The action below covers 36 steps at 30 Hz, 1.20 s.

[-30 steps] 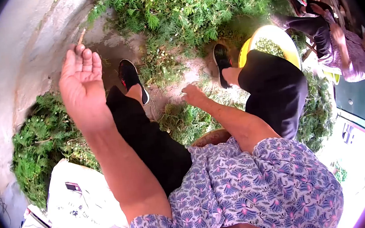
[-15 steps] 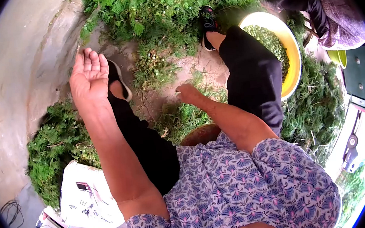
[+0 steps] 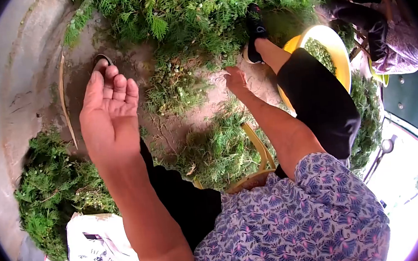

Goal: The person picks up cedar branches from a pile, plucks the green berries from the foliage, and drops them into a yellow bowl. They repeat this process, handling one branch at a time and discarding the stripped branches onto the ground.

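Observation:
My left hand (image 3: pixel 109 107) is raised palm up over the ground, its fingers loosely bent and apart, with nothing in it. My right hand (image 3: pixel 237 79) hangs over bare ground near the edge of the leafy branches (image 3: pixel 197 11), fingers apart and partly blurred, and no object shows in it. Between my hands lies a patch of cut sprigs (image 3: pixel 177 85). Beyond my right knee, a yellow basin (image 3: pixel 341 60) holds small green berries or cones (image 3: pixel 318 54).
More green branches (image 3: pixel 49 191) lie at the left by a white sack (image 3: pixel 99 241). A long pale stick (image 3: pixel 64 101) runs beside the wall (image 3: pixel 12 104). Yellow stool parts (image 3: pixel 258 146) show under me. Another person (image 3: pixel 402 46) sits at the upper right.
My left hand's fingers are more bent and spread. My right hand has moved up and right, towards the branches. My legs are farther apart, and my right knee covers part of the basin.

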{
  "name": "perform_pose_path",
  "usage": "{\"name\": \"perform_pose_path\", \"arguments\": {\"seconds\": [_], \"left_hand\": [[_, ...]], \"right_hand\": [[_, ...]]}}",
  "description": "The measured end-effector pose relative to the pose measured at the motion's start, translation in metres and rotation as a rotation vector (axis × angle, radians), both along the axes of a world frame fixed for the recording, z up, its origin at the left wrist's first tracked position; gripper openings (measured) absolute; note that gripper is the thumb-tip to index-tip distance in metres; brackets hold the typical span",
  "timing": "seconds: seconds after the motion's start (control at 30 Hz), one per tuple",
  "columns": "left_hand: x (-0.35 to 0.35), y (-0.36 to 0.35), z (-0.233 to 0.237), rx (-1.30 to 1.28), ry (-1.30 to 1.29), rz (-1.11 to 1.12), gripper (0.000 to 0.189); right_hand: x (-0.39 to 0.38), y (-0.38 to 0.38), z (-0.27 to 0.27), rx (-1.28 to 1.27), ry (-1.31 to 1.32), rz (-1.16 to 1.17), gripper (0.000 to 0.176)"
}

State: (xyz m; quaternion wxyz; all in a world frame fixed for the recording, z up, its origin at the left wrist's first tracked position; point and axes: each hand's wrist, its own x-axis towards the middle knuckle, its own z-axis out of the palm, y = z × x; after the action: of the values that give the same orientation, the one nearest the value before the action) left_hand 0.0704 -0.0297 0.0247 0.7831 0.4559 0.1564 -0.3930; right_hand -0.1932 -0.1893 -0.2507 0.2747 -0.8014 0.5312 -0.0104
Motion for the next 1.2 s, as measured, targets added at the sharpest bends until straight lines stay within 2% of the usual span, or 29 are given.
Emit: {"name": "perform_pose_path", "arguments": {"seconds": [0.1,0.2,0.27,0.33,0.4,0.53,0.63,0.7,0.83,0.93,0.97,1.0,1.07,1.1,1.2], "left_hand": [[-0.008,-0.004,0.012,-0.075,-0.063,-0.070,0.019],[-0.011,-0.004,0.010,-0.067,-0.040,-0.139,0.022],[-0.009,-0.007,0.008,-0.046,-0.019,-0.138,0.021],[-0.008,-0.010,0.004,-0.034,0.013,-0.104,0.017],[-0.007,-0.011,0.003,-0.025,0.013,-0.098,0.017],[-0.006,-0.012,-0.001,0.027,0.009,-0.125,0.022],[-0.007,-0.015,0.000,0.009,0.010,-0.144,0.022],[-0.007,-0.017,-0.001,-0.009,0.018,-0.152,0.022],[-0.007,-0.017,-0.001,-0.017,0.027,-0.169,0.022],[-0.008,-0.016,-0.001,-0.011,0.029,-0.157,0.022],[-0.009,-0.017,0.000,0.002,0.032,-0.143,0.022],[-0.010,-0.017,0.000,-0.005,0.033,-0.143,0.022],[-0.013,-0.019,0.002,-0.007,0.018,-0.097,0.015],[-0.014,-0.020,0.002,-0.014,0.019,-0.099,0.015],[-0.015,-0.020,0.003,-0.001,-0.010,-0.110,0.015]], "right_hand": [[0.019,-0.011,-0.004,-0.071,0.025,-0.010,0.032],[0.017,-0.011,-0.031,0.047,0.038,-0.065,0.033],[0.007,0.003,-0.036,0.019,0.157,0.107,0.033],[-0.005,0.019,-0.036,-0.103,0.095,0.094,0.019],[-0.007,0.014,-0.034,-0.109,-0.032,-0.025,0.014],[0.038,-0.006,-0.007,-0.150,-0.103,-0.207,0.013],[0.067,-0.022,-0.011,-0.194,-0.043,-0.304,0.016],[0.079,-0.025,-0.009,-0.092,0.173,-0.328,0.020],[0.068,-0.026,-0.020,-0.102,0.175,-0.300,0.025],[0.049,-0.026,-0.011,0.297,-0.344,-0.373,0.028],[0.045,-0.025,-0.003,0.549,-0.504,-0.521,0.026],[0.042,-0.024,0.005,0.542,-0.504,-0.519,0.026],[0.038,-0.021,0.025,0.731,-0.818,-0.640,0.019],[0.035,-0.021,0.036,0.841,-0.886,-0.691,0.016],[0.028,-0.017,0.046,0.922,-1.017,-0.742,0.016]]}}
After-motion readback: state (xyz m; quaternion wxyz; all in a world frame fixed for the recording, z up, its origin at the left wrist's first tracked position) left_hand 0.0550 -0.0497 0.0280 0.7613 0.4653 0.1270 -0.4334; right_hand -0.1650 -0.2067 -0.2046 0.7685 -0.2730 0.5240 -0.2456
